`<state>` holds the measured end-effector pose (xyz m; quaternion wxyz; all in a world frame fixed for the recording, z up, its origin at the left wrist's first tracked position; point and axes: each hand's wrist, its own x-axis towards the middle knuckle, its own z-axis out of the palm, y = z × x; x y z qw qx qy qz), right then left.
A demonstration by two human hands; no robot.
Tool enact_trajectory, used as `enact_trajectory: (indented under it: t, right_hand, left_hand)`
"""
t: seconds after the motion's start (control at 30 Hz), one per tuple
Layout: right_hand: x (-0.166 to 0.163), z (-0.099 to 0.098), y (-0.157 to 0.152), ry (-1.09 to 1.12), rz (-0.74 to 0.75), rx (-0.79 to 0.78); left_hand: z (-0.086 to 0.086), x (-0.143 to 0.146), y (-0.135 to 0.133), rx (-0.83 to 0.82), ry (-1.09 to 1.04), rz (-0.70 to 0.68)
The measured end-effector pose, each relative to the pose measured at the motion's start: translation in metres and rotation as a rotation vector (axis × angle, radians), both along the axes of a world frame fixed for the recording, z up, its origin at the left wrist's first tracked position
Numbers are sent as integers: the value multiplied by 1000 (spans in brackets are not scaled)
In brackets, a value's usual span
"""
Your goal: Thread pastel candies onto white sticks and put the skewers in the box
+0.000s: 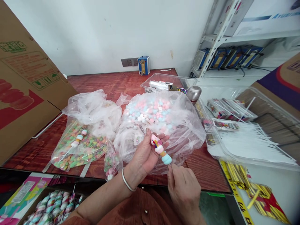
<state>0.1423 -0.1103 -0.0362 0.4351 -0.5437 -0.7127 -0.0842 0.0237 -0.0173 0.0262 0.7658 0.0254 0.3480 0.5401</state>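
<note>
My left hand, with a silver bangle on the wrist, is closed round a pink candy piece at the top of a skewer. Below it on the same stick sit a white-pink piece and a light blue piece. My right hand pinches the stick just under the blue piece. Both hands hover over the front of a big clear bag of pink, blue and white candies. To the left lies a clear bag of small multicoloured candies with a finished candy skewer resting on it.
A large cardboard box stands at the left. At the right a clear plastic tray holds white sticks and packets, with yellow strips below. A clear tub sits behind the bags. A box of finished skewers is at the lower left.
</note>
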Motion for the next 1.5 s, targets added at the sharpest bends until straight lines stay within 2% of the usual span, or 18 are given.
enact_trajectory:
  t: [0.07, 0.1, 0.17, 0.3, 0.37, 0.43, 0.5, 0.63, 0.7, 0.77, 0.87, 1.0, 1.03, 1.1, 1.2, 1.27, 1.33, 1.5]
  right_hand:
    - [-3, 2, 1, -39, -9, 29]
    - [-5, 3, 2, 46, 2, -18]
    - [-8, 6, 4, 416, 61, -260]
    - [-11, 14, 8, 1450, 273, -868]
    - [-12, 18, 9, 1738, 372, -989]
    - [-14, 19, 9, 1814, 418, -1029]
    - [-17, 18, 8, 1707, 374, -976]
    - [-17, 14, 9, 1049, 100, -644]
    - [-12, 13, 10, 839, 59, -569]
    - [-6, 10, 12, 825, 115, -620]
    - [-2, 2, 12, 1005, 217, -760]
    - [-2, -5, 8, 1224, 254, -804]
    - [-2, -4, 7, 1175, 222, -780]
    - [-3, -1, 5, 927, 100, -668]
    - [-4, 5, 5, 437, -64, -387]
    - [-7, 7, 7, 216, -95, -227]
    - [-10, 9, 10, 124, -81, -171]
    - [-12, 13, 12, 183, -11, -238]
  left_hand:
    - [-1, 4, -3, 7, 16, 17]
    - [-1, 5, -4, 21, 8, 14]
    - [-2, 5, -6, 53, -38, -17]
    - [-6, -1, -6, 110, -90, -102]
    - [-10, -3, -5, 146, -74, -122]
    - [-13, -2, -5, 185, -38, -114]
    - [-16, 1, -7, 213, 25, -89]
    - [-18, 7, -12, 230, 162, -99]
    - [-18, 4, -10, 261, 157, -117]
    - [-16, -1, -4, 299, 77, -107]
    - [-15, -10, 9, 317, -69, -92]
    - [-17, -11, 18, 223, -96, -66]
    - [-17, -10, 18, 181, -74, -47]
    - [-17, -6, 16, 110, -15, -10]
    - [-16, 1, 10, 78, 64, 28]
    - [-16, 7, 3, 90, 94, 29]
    - [-17, 11, -2, 85, 100, 21]
    - [-21, 7, -4, 83, 71, 23]
